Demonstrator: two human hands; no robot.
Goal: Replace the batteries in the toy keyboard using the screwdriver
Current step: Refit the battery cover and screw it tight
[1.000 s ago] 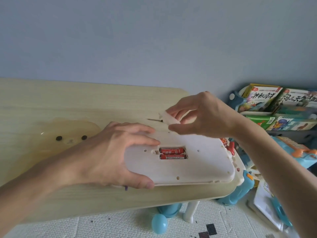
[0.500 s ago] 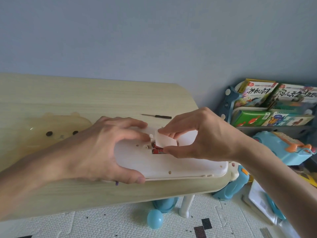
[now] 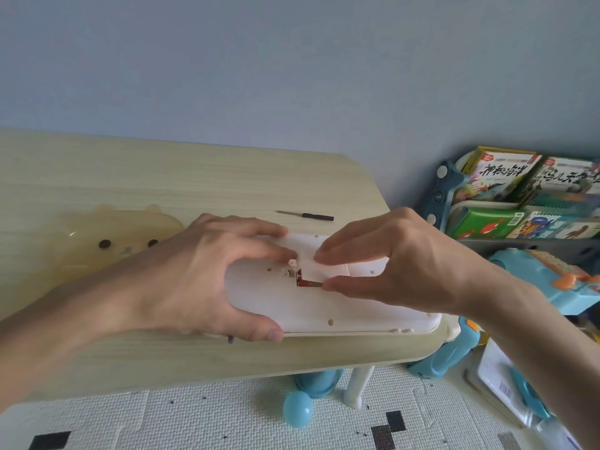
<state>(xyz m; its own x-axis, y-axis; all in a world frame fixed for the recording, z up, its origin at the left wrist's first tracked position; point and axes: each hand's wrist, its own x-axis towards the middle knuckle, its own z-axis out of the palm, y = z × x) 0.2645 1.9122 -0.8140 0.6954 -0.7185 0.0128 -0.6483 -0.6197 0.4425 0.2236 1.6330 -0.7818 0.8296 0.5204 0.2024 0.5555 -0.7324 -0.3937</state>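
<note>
Bear-shaped mat [image 3: 107, 245] far left on the desk [image 3: 194, 177], translucent, partly under my left arm. My left hand [image 3: 201, 277] clamps the left end of the toy keyboard [image 3: 324, 306]: thumb on the near edge, fingers over the far edge, grip closed on it. Keyboard lies face down, white back up, on the desk's right near part, right end past the desk edge; left end hidden by my hand. Battery slot mostly covered by the white cover [image 3: 328, 266]; only a red sliver of battery [image 3: 306, 282] shows, count unclear. My right hand [image 3: 399, 267] pinches the cover, fingertips on top, thumb at the near edge. One screwdriver [image 3: 306, 216] lies behind, untouched. Books [image 3: 506, 177] at right, cut off.
</note>
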